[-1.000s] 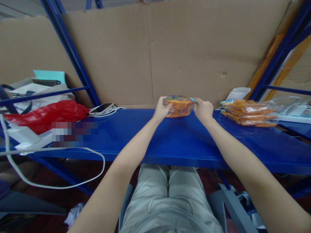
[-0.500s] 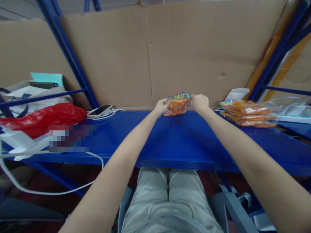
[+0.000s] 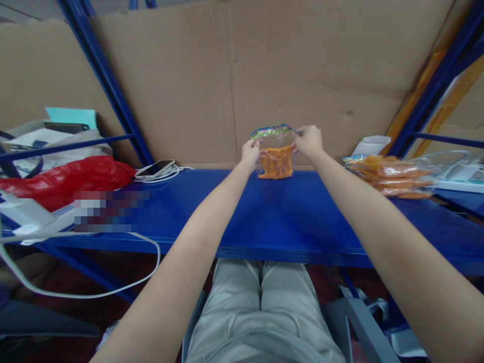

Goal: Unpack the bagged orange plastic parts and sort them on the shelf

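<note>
A clear plastic bag (image 3: 279, 139) with a colourful printed top band hangs upright between my two hands. Inside it sits an orange item (image 3: 277, 164) whose exact kind I cannot make out. My left hand (image 3: 250, 153) is closed on the bag's left edge. On the opposite side my right hand (image 3: 309, 140) pinches the upper right corner. The bag's lower end is just above or touching the back of the blue shelf (image 3: 280, 217); which of the two I cannot tell.
Several bagged orange items (image 3: 389, 174) are stacked at the right. To the left lie a phone (image 3: 157, 169) with a coiled white cable (image 3: 166, 176), a red plastic bag (image 3: 86, 176) and white boxes. A cardboard sheet (image 3: 302, 75) stands behind, between blue posts (image 3: 109, 91).
Both hands have risen slightly, lifting the bag's printed top. The bag now hangs stretched taller, with the orange item settled in its lower part.
</note>
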### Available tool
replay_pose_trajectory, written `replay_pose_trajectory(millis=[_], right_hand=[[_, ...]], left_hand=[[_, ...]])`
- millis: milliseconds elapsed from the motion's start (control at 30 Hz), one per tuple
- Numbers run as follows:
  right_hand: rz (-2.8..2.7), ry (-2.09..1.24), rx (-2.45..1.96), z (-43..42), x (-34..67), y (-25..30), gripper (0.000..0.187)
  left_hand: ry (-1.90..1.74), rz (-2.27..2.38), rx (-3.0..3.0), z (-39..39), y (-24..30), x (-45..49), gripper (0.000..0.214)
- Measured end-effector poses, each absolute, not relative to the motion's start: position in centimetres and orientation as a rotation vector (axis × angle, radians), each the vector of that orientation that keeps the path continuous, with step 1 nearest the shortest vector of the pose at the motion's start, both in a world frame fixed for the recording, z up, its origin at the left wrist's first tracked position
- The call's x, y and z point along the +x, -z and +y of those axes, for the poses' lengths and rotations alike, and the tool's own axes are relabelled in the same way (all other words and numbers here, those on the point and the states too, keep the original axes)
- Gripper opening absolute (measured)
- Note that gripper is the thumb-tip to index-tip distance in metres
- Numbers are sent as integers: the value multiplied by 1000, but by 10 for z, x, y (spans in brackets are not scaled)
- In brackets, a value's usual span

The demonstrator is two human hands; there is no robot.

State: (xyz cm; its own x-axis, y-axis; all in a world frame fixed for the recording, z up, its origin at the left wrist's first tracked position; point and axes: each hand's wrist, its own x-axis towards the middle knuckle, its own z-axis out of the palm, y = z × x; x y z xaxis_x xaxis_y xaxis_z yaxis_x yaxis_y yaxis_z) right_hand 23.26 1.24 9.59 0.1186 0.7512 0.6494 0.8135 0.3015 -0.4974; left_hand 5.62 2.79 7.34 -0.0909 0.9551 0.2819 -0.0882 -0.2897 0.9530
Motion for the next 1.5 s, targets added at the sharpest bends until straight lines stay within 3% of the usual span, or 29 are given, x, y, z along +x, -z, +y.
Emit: replay_pose_trajectory(millis=[267,400,533,733,867,1100,1267,1500], right_hand=[[-1334,-263,-1228,5,221,-81,34],[-1213,-611,-1257,-4,221,-70,38],[-1207,-851,-1254,-15,219,-64,21],[-1142,-823,-1285,-21,213,-67,18],[-1186,-736,-1335,-19,211,-69,26],[-1249,-406,-1321,2,214,-72,18],[-1280,-143,-1337,17,221,-80,23],[-1329,-426,-1231,12,219,-89,22]], left_hand=[[-1603,909,1363,18,-73,49,20],[-1555,912,1383,13,-73,43,21],[-1503,902,1430,9,-74,39,27],[-1262,1093,1578,4,-65,34,51],[-1067,1255,1636,5,-62,35,36],[-1285,1244,1611,19,-69,48,33],[-1363,1103,1580,23,-75,55,33],[-1359,1065,1573,16,-78,59,36]])
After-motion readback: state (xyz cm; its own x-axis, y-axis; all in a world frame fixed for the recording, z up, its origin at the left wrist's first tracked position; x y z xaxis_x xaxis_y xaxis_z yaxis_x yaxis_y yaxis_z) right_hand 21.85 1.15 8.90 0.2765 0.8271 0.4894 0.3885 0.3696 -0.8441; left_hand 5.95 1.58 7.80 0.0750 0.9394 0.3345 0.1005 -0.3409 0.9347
